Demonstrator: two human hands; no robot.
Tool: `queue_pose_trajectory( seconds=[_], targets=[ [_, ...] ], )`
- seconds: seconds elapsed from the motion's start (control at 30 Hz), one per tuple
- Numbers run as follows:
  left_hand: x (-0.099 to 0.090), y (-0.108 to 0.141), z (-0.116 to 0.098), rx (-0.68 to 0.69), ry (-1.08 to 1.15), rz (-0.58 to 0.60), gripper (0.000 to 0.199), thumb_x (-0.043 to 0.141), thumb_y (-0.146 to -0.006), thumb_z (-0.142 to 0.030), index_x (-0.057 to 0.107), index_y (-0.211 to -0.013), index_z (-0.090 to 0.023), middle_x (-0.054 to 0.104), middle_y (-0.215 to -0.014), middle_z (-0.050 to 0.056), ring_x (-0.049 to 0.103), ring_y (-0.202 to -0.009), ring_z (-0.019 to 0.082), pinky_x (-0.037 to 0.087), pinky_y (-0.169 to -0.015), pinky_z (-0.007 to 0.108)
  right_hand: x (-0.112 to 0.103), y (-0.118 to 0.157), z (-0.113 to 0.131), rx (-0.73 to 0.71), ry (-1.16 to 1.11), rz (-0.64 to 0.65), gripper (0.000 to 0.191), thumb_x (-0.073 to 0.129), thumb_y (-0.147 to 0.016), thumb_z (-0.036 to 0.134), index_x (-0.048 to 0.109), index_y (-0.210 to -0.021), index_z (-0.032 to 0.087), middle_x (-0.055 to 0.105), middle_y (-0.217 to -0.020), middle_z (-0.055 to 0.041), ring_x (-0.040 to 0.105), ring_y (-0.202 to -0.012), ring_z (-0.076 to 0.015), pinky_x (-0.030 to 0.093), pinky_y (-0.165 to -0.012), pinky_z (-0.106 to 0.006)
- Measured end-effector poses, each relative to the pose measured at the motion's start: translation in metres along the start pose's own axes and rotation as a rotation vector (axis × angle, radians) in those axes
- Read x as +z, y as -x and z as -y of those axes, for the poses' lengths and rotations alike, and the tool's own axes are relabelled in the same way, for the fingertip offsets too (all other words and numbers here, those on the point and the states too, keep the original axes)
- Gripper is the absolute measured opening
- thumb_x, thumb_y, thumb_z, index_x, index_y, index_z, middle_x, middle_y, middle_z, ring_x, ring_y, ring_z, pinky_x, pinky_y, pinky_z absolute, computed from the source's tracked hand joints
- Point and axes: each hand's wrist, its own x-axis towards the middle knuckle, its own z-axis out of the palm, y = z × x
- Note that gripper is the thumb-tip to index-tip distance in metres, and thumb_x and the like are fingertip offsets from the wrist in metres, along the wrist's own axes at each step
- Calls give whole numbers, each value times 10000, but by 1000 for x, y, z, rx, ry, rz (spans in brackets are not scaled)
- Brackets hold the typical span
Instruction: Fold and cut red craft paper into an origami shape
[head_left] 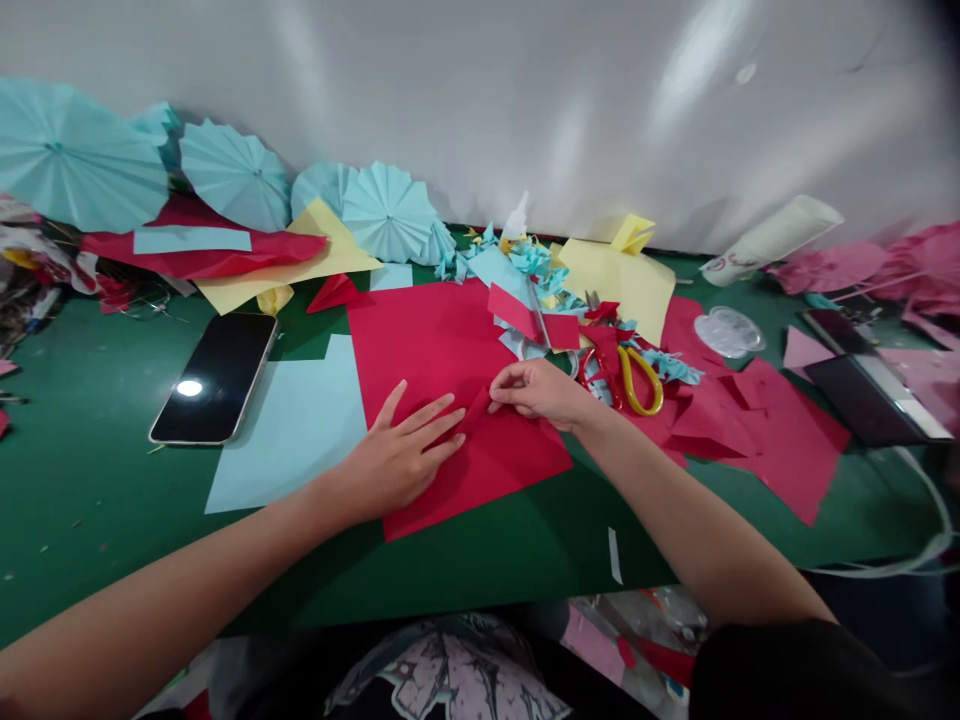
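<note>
A large red sheet of paper [431, 330] lies on the green table, partly over a light blue sheet [285, 420]. On the red sheet is a small folded red paper strip [475, 409], slanting between my hands. My left hand [405, 450] rests flat with fingers spread, its fingertips at the strip's lower end. With thumb and forefinger pinched together, my right hand [529, 390] grips the strip's upper end. Just beyond my right wrist lie scissors with yellow and red handles [641, 382], among red and blue paper scraps.
A phone [217, 380] lies at the left. Pleated light blue paper rosettes [390, 215] lean along the wall. A white glue bottle [516, 218] stands behind blue scraps. Yellow paper [622, 280], more red paper [780, 430] and a paper cup [772, 240] are at the right.
</note>
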Motion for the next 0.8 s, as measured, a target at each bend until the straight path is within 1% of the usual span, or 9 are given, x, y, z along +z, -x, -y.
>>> queue_pose_trajectory(
  seconds=[0.07, 0.17, 0.3, 0.4, 0.47, 0.63, 0.73, 0.8],
  targets=[
    [1, 0, 0, -7, 4, 11, 328, 436, -878, -182, 562, -1180, -208, 497, -1343, 49, 318, -1323, 219, -31, -1107, 523, -1, 2, -2, -33, -11, -21, 99, 645, -734, 183, 581, -705, 113, 676, -584, -35, 262, -295, 13, 191, -317, -154],
    [0, 0, -1, -13, 4, 20, 331, 448, -867, -177, 565, -1176, -201, 490, -1349, 61, 304, -1331, 236, -12, -1107, 526, -3, 7, 1, -30, -14, -21, 117, 613, -771, 221, 578, -728, 119, 666, -555, -34, 242, -287, 7, 164, -308, -162],
    [0, -1, -1, -17, 16, 7, 325, 448, -856, -160, 579, -1151, -195, 510, -1330, 64, 321, -1322, 240, 7, -1111, 520, -3, 15, 8, 34, 0, 56, 115, 576, -808, 229, 597, -781, 120, 685, -588, -51, 215, -285, 5, 150, -301, -172],
    [1, -1, -1, -18, 14, 6, 322, 434, -857, -155, 585, -1140, -190, 518, -1320, 66, 325, -1321, 242, 21, -1110, 527, 3, 16, 9, 84, -41, 107, 86, 566, -817, 215, 569, -785, 135, 694, -602, -54, 203, -280, 4, 146, -296, -168],
    [1, -1, -1, -11, 8, 8, 320, 428, -861, -160, 586, -1137, -191, 523, -1315, 69, 322, -1322, 244, 24, -1107, 535, 9, 14, 8, 95, -57, 86, 95, 559, -821, 200, 541, -747, 144, 688, -581, -44, 204, -274, 4, 141, -290, -164],
    [2, -1, -2, -7, -8, -2, 326, 437, -849, -160, 582, -1138, -205, 505, -1332, 77, 316, -1324, 252, 3, -1097, 557, 21, 10, 6, 94, -31, -21, 147, 528, -842, 155, 481, -703, 157, 680, -563, -27, 220, -263, 6, 167, -286, -155],
    [2, -1, -3, -21, -11, -8, 323, 446, -830, -151, 592, -1113, -203, 515, -1321, 83, 341, -1310, 259, 9, -1094, 562, 23, 11, 7, 107, -21, -33, 183, 510, -854, 138, 455, -682, 162, 676, -555, -24, 231, -254, 7, 168, -288, -152],
    [2, -2, -4, -35, -14, -1, 337, 450, -826, -154, 583, -1132, -202, 527, -1309, 87, 362, -1297, 264, 15, -1092, 569, 24, 13, 9, 109, -23, -25, 196, 501, -861, 135, 454, -672, 161, 660, -522, -13, 229, -252, 8, 166, -289, -146]
  ],
)
